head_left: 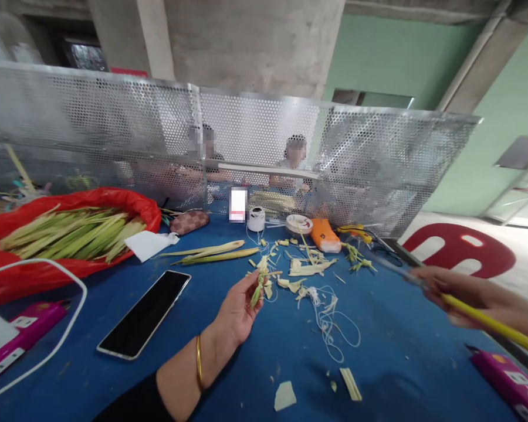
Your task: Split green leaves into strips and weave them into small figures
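Observation:
My left hand (239,310), a gold bangle at its wrist, pinches a small knotted figure of green and pale leaf strips (258,288) above the blue table. At the right edge, my right hand (464,293) is closed around a long yellow stick-like tool (495,323); its thin pale front end is blurred, so the exact kind is unclear. Leaf scraps (310,268) lie scattered just beyond my left hand. A tangle of white thread (328,319) rests on the table between my hands. Another knotted green leaf piece (358,258) lies farther back, toward the right.
At left stand a red plastic bag (132,202) of long leaves, a black phone (145,313) and a purple power strip (26,334) with a white cable. A thread spool (256,220), tape roll (298,224) and orange packet (324,235) stand before a perforated metal screen (259,126); two people sit behind it.

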### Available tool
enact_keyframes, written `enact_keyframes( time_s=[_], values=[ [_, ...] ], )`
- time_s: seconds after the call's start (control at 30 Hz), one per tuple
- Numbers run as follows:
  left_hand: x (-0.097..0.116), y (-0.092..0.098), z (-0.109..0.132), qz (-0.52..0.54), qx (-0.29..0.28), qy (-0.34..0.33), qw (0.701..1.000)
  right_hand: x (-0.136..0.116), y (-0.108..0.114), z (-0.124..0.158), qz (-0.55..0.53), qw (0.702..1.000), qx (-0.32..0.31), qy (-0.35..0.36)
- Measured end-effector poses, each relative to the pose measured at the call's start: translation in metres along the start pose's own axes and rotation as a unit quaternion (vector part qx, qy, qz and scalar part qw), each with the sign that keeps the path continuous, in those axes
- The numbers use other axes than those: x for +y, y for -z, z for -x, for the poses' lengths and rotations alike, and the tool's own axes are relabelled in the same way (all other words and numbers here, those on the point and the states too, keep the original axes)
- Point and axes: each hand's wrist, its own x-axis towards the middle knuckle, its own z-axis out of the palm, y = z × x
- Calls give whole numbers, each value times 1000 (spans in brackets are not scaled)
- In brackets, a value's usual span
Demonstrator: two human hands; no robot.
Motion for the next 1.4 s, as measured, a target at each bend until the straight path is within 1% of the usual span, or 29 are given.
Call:
enact_keyframes(
  time_s=[0.03, 0.07, 0.1, 0.13, 0.2, 0.3, 0.37, 0.43, 0.53, 0.63, 0.83, 1.0, 1.17, 1.27, 1.4],
  values=[
    [0, 0, 1, 1, -8, 4, 1000, -4, -6, -10, -48, 998, -43, -7],
    [1, 0, 3, 3, -20, 9, 1000, -8, -15, -18, -74, 995, -66, -8],
    [1, 0, 4, 6, -32, 13, 999, -14, -29, -22, -87, 994, -63, 5],
    [1, 0, 6, 9, -46, 17, 999, -20, -45, -23, -72, 996, -51, 20],
    [0, 0, 8, 15, -66, 24, 997, -33, -79, -20, 4, 998, 10, 59],
    [0, 0, 9, 30, -86, 31, 995, -46, -123, -10, 29, 990, 67, 122],
    [0, 1, 8, 49, -97, 34, 993, -45, -142, -7, 51, 982, 94, 156],
    [-1, 2, 7, 69, -107, 40, 991, -40, -152, -6, 85, 973, 112, 184],
    [-3, 4, 6, 83, -121, 55, 988, -29, -158, -3, 133, 958, 111, 229],
    [-5, 6, 6, 94, -132, 68, 985, -23, -159, 0, 155, 953, 106, 238],
    [-9, 6, 8, 94, -147, 79, 981, -29, -154, 1, 154, 953, 105, 239],
    [-12, 5, 8, 82, -154, 81, 981, -34, -151, 1, 174, 943, 112, 260],
    [-13, 8, 8, 92, -142, 97, 981, -30, -150, 2, 177, 943, 89, 267],
    [-12, 9, 9, 103, -151, 107, 977, -26, -148, 2, 194, 939, 93, 267],
    [-13, 8, 10, 93, -157, 97, 978, -26, -145, 1, 197, 934, 99, 282]
  ],
)
